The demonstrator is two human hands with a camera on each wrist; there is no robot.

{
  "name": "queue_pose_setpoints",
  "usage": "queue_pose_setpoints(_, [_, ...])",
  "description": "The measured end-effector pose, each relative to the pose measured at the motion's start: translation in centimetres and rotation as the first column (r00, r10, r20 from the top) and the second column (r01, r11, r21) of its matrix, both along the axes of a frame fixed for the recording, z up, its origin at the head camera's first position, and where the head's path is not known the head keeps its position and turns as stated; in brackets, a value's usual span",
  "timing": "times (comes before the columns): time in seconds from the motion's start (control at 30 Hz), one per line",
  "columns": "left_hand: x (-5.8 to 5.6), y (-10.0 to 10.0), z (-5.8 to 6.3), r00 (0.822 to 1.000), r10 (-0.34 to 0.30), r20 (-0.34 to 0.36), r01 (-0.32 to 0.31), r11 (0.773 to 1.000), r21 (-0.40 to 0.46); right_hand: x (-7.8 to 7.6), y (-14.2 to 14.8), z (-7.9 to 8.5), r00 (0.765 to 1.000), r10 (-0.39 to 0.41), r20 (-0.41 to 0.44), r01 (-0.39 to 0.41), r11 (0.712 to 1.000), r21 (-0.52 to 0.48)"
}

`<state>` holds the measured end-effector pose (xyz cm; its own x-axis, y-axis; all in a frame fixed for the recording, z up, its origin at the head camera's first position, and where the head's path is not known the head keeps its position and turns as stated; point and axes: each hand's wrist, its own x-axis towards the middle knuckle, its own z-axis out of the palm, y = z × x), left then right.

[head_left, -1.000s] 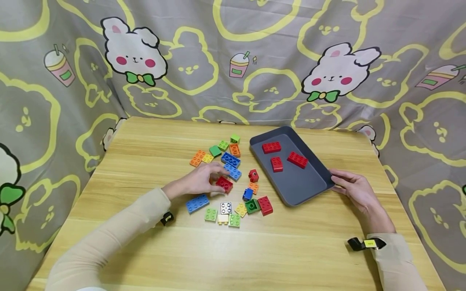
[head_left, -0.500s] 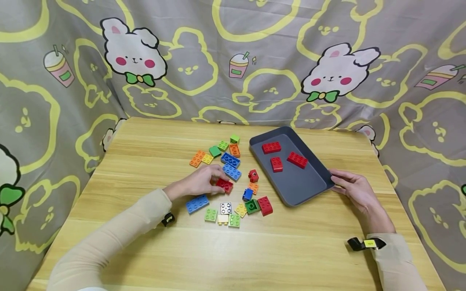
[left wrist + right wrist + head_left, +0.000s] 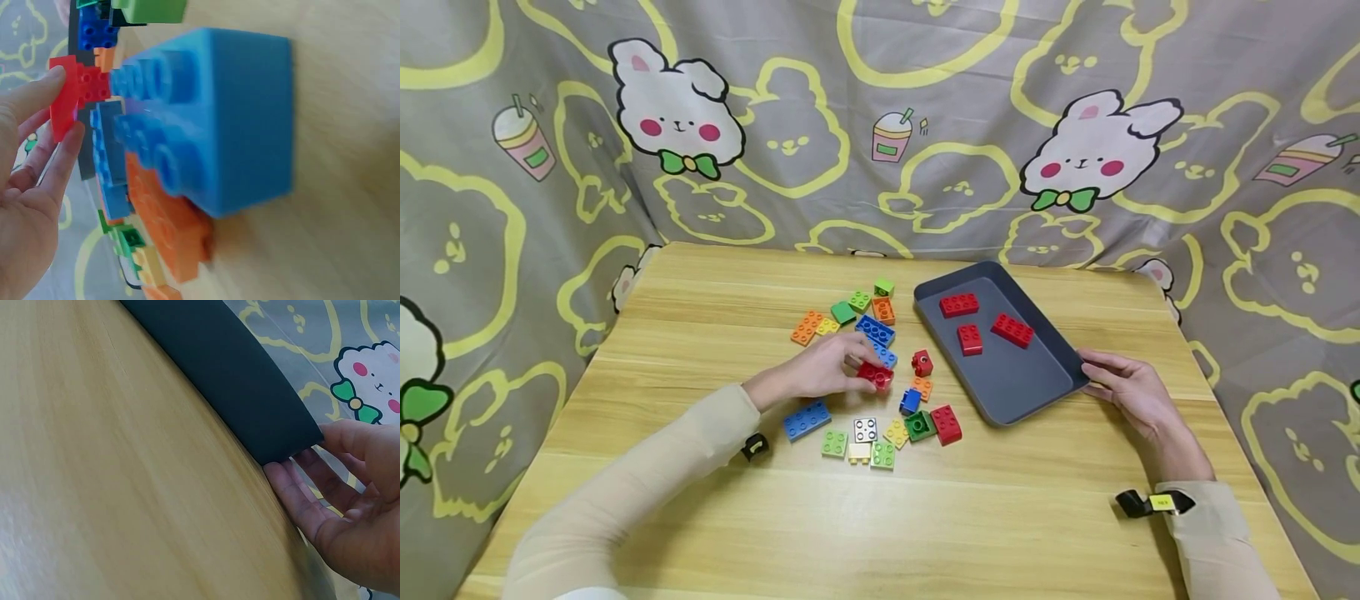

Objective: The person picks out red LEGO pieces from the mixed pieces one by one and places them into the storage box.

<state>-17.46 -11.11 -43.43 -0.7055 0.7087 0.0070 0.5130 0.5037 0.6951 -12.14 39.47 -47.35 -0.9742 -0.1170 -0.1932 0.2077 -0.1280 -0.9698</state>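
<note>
My left hand (image 3: 822, 368) pinches a red toy building brick (image 3: 63, 103) between thumb and fingers, in the middle of the scattered bricks. In the head view the held brick overlaps a light blue brick (image 3: 886, 357). At the right, my right hand (image 3: 1126, 390) grips the near right corner of a dark grey tray (image 3: 1026, 379), thumb at the rim and fingers low against its side, as the right wrist view shows. Three red bricks lie in the tray, one of them (image 3: 1012, 329) near its right wall. Large in the left wrist view is a blue brick (image 3: 250, 119).
Bricks of several colours lie left of the tray, among them a red one (image 3: 947, 424), a red one with an eye (image 3: 922, 362), a dark green one (image 3: 920, 425) and an orange one (image 3: 807, 327). A patterned curtain (image 3: 805, 208) stands behind the wooden table (image 3: 925, 533).
My left hand has moved slightly right and up with the red brick, which was at the table among the others. The right hand and tray have stayed in place.
</note>
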Motion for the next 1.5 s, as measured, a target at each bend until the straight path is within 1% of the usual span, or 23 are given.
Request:
queue_pose_setpoints(0.13, [-0.1,0.8,0.5,1.000,-0.025,-0.007,0.025,1.000,0.008,0.0,0.0,0.0,1.000,0.007,-0.004,-0.007,1.000,0.005])
queue_pose_setpoints(0.23, [-0.2,1.4,0.5,0.996,-0.060,-0.063,0.060,0.998,0.003,0.0,0.0,0.0,1.000,0.007,-0.005,-0.007,1.000,0.009])
queue_pose_setpoints(0.33, [-0.3,2.1,0.6,0.990,-0.081,-0.120,0.080,0.997,-0.016,0.0,0.0,0.0,1.000,0.004,-0.006,-0.003,1.000,0.013])
queue_pose_setpoints(0.37, [-0.3,2.4,0.6,0.988,-0.083,-0.126,0.081,0.996,-0.019,0.0,0.0,0.0,1.000,0.003,-0.006,-0.003,1.000,0.015])
queue_pose_setpoints(0.43, [-0.3,2.9,0.8,0.988,-0.089,-0.125,0.088,0.996,-0.020,0.0,0.0,0.0,1.000,0.003,-0.008,-0.003,1.000,0.020])
queue_pose_setpoints(0.67, [-0.7,4.8,1.3,0.992,-0.120,-0.036,0.121,0.991,0.051,-0.1,0.0,0.0,1.000,0.000,-0.001,0.000,0.999,0.036])
queue_pose_setpoints(0.8, [-1.0,5.8,1.5,0.990,-0.140,-0.004,0.140,0.987,0.083,0.0,-0.1,0.1,1.000,-0.002,0.005,0.001,0.999,0.037])
queue_pose_setpoints(0.9, [-1.3,6.5,1.8,0.989,-0.150,-0.001,0.150,0.985,0.084,0.0,-0.1,0.2,1.000,-0.001,0.007,0.000,0.999,0.033])
queue_pose_setpoints(1.13, [-2.1,8.1,2.4,0.989,-0.145,-0.004,0.145,0.988,0.061,0.0,-0.1,0.2,1.000,0.005,0.006,-0.005,1.000,0.024])
queue_pose_setpoints(1.3, [-2.5,9.7,2.5,0.985,-0.171,-0.005,0.171,0.984,0.051,-0.1,-0.1,0.1,1.000,0.005,0.004,-0.005,1.000,0.016])
queue_pose_setpoints(1.5, [-2.8,11.5,2.7,0.979,-0.203,-0.027,0.204,0.978,0.043,0.0,-0.1,0.1,1.000,0.002,0.007,-0.002,1.000,0.021])
